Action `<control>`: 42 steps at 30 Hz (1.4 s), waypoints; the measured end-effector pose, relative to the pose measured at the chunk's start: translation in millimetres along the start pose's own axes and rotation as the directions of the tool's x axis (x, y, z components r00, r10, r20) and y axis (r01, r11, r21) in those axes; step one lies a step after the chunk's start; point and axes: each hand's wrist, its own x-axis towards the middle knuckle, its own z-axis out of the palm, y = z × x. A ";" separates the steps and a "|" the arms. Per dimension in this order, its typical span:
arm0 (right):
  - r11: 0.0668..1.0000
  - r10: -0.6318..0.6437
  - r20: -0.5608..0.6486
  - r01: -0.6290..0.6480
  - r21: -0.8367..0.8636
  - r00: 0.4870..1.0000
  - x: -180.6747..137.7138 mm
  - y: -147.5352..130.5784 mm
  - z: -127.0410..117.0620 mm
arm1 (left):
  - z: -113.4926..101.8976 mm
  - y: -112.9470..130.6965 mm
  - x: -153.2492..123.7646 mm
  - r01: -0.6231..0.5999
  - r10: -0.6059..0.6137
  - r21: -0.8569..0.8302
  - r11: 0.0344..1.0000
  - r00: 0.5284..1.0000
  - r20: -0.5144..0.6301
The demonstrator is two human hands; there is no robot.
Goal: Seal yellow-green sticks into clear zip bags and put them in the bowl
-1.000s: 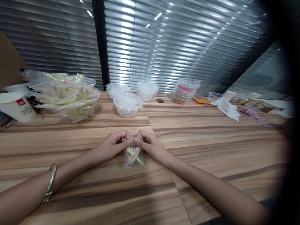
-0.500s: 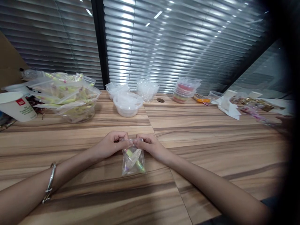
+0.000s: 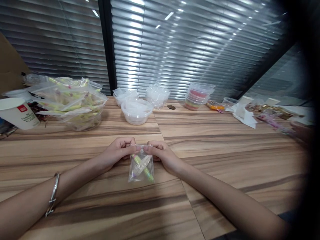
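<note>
Between my two hands is a small clear plastic bag, pinched along its top edge. Inside it lie a yellow-green stick-shaped piece and a pale, whitish strip crossing it; I cannot make out their exact kind. My left hand grips the top left corner with thumb and curled fingers. My right hand holds the top right corner in the same way. The lower part of the bag hangs toward me over the wooden table.
A clear bowl heaped with filled bags stands at left beside a paper cup. Clear plastic bowls and stacked tubs line the back. Tissues, wrappers and another person's hand are at right.
Both hands have risen slightly with the bag, and the thumbs have moved a little apart along its top edge. The other person's hand at right has shifted slightly.
</note>
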 end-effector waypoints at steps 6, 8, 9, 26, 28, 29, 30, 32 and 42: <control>0.999 0.003 -0.031 -0.001 0.046 1.000 -1.4 -0.2 0.6 | 0.4 -0.2 1.0 -0.014 0.014 -0.014 1.000 1.000 -0.014; 0.999 -0.002 -0.045 0.004 0.044 0.999 -1.8 -0.7 1.0 | 0.3 -1.3 1.5 -0.020 0.020 -0.015 1.000 1.000 -0.016; 0.999 -0.004 -0.055 0.006 0.044 0.998 -1.9 -0.9 1.2 | 0.2 -1.9 1.7 -0.024 0.024 -0.014 1.000 1.000 -0.017; 0.982 -0.013 -0.156 0.043 0.186 0.988 -3.0 5.5 1.8 | 4.1 -2.3 1.0 -0.056 0.056 0.018 0.998 0.998 0.028; 0.976 0.010 -0.169 0.027 0.215 0.986 -2.0 8.0 0.5 | 5.3 -0.2 1.4 -0.083 0.082 0.031 0.996 0.996 0.046; 0.973 0.028 -0.176 0.014 0.231 0.984 -1.4 9.0 0.1 | 5.7 1.3 1.3 -0.077 0.075 0.039 0.996 0.995 0.061; 0.968 0.033 -0.187 0.016 0.252 0.982 -0.8 9.7 0.0 | 6.1 3.0 0.7 -0.070 0.067 0.045 0.997 0.995 0.073; 0.960 0.034 -0.176 0.017 0.281 0.984 0.1 10.0 0.7 | 7.1 6.4 -1.3 -0.046 0.043 0.020 0.999 0.992 0.120; 0.936 -0.056 -0.345 0.170 0.309 0.937 11.4 16.2 -1.2 | 9.9 -2.4 5.9 0.060 -0.049 -0.260 0.964 0.998 0.046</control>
